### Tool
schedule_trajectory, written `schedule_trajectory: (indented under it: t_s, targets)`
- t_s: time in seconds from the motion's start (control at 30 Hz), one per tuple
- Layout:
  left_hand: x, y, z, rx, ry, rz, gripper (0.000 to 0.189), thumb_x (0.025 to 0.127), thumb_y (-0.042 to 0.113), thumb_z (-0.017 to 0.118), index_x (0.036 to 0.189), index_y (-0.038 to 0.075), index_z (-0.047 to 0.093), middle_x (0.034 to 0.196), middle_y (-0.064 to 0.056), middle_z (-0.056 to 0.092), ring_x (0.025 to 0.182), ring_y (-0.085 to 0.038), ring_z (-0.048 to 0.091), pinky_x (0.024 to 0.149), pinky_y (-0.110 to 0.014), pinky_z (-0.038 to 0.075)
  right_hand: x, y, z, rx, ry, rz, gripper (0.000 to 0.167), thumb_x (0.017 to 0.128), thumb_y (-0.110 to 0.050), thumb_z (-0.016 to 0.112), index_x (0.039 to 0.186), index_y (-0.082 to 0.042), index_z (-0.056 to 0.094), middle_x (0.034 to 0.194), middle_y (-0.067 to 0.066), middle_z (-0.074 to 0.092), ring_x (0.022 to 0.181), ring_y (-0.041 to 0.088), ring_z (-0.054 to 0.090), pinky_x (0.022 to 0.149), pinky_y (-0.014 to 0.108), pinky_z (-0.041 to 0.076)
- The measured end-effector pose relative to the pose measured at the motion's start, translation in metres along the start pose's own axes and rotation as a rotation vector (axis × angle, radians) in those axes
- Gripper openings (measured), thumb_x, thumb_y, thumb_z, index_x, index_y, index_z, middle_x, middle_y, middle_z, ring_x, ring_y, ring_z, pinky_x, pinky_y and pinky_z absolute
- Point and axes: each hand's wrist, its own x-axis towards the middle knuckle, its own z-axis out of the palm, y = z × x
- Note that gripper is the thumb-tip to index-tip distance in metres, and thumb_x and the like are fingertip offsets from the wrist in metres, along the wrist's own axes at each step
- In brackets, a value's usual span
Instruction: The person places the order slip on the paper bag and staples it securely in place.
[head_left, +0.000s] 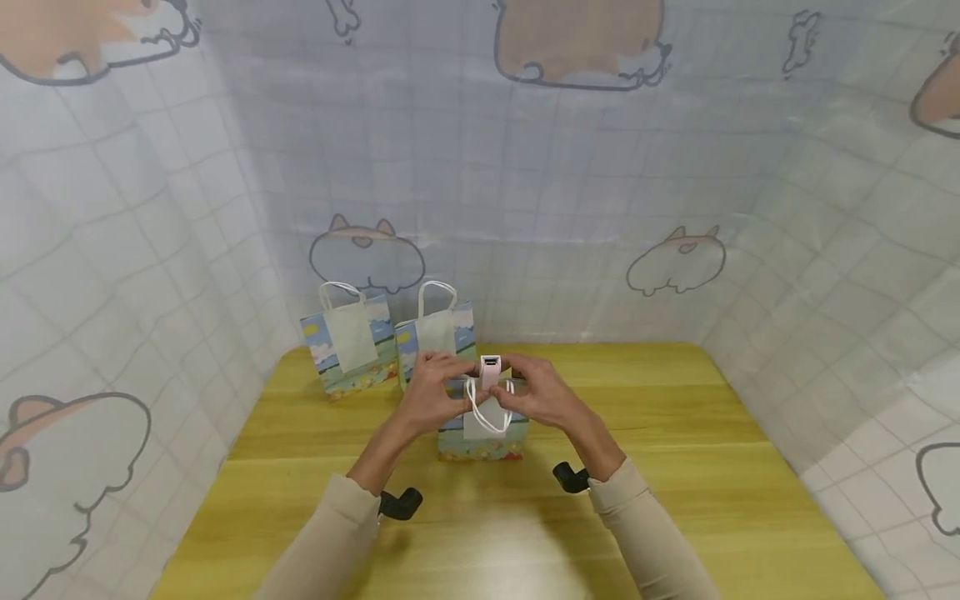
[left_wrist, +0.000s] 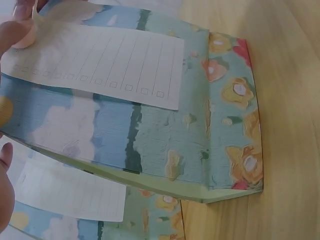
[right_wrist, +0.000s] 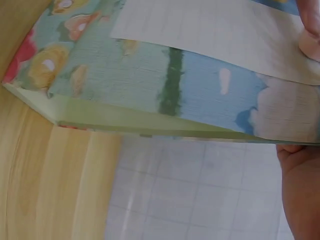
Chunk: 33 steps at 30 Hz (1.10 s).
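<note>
A small paper bag (head_left: 480, 447), printed with flowers, sky and clouds, is held upright over the table with its white cord handles (head_left: 491, 429) hanging down its front. My left hand (head_left: 433, 393) grips it near the top, thumb on the lined white label (left_wrist: 145, 75) and the rest of the hand partly hidden behind. Opposite, my right hand (head_left: 543, 393) pinches its upper part likewise. Between the fingertips shows a small pale pink piece (head_left: 491, 377) with a dark slot in its end; its kind is unclear, and its lower part is hidden.
Two similar paper bags stand behind on the left, one at the far left (head_left: 347, 342) and one (head_left: 435, 327) just behind my left hand. The yellow wooden table (head_left: 645, 517) ends at printed curtains (head_left: 555, 200) at the back and sides.
</note>
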Motion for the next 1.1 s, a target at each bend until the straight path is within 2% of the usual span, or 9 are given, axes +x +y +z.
schedule_trajectory:
  t_s: [0.17,0.37,0.53,0.77,0.93,1.1]
  targets:
    - [0.0,0.001,0.0,-0.017,-0.018,-0.036,0.045,0.081,0.041,0.084,0.118,0.018,0.075,0.109,0.003,0.076,0.097,-0.018,0.062,0.089,-0.049,0.033,0.001,-0.002,-0.005,0.015,-0.023,0.029,0.033,0.093,-0.032,0.071,0.123,-0.018,0.066,0.115,-0.006,0.069,0.107,0.013,0.066,0.093,0.044,0.053]
    - [0.001,0.001,0.0,-0.019,-0.022,-0.048,0.044,0.083,0.045,0.081,0.118,0.02,0.074,0.111,0.004,0.075,0.101,-0.019,0.063,0.089,-0.048,0.032,0.001,-0.001,-0.006,0.04,-0.034,0.026,0.034,0.095,-0.032,0.07,0.127,-0.023,0.064,0.123,-0.007,0.066,0.116,0.015,0.061,0.102,0.05,0.048]
    - [-0.001,0.001,0.0,-0.022,-0.019,-0.059,0.045,0.082,0.046,0.081,0.118,0.021,0.074,0.111,0.003,0.075,0.1,-0.019,0.062,0.09,-0.049,0.032,0.001,0.001,-0.006,0.035,-0.032,0.038,0.036,0.095,-0.035,0.07,0.129,-0.026,0.064,0.126,-0.008,0.064,0.12,0.016,0.06,0.102,0.053,0.047]
    - [-0.003,0.0,-0.002,-0.052,-0.004,-0.062,0.051,0.085,0.055,0.076,0.123,0.022,0.072,0.113,0.004,0.073,0.102,-0.023,0.059,0.087,-0.048,0.028,0.001,0.0,-0.006,0.065,-0.02,0.05,0.04,0.095,-0.035,0.07,0.132,-0.023,0.063,0.128,-0.006,0.064,0.124,0.02,0.058,0.102,0.057,0.045]
    - [-0.008,-0.001,-0.004,-0.078,-0.004,-0.056,0.054,0.087,0.047,0.077,0.133,0.021,0.066,0.116,0.005,0.072,0.104,-0.023,0.058,0.083,-0.046,0.024,0.001,0.0,-0.006,0.056,-0.01,0.047,0.04,0.094,-0.035,0.071,0.132,-0.023,0.062,0.122,-0.008,0.066,0.117,0.016,0.061,0.1,0.051,0.048]
    - [-0.01,-0.003,-0.003,-0.072,-0.003,-0.059,0.053,0.086,0.034,0.081,0.135,0.023,0.064,0.114,0.005,0.072,0.105,-0.021,0.06,0.083,-0.048,0.025,0.001,-0.002,-0.006,0.037,-0.002,0.037,0.035,0.095,-0.034,0.071,0.127,-0.024,0.063,0.112,-0.009,0.066,0.102,0.015,0.062,0.095,0.047,0.05]
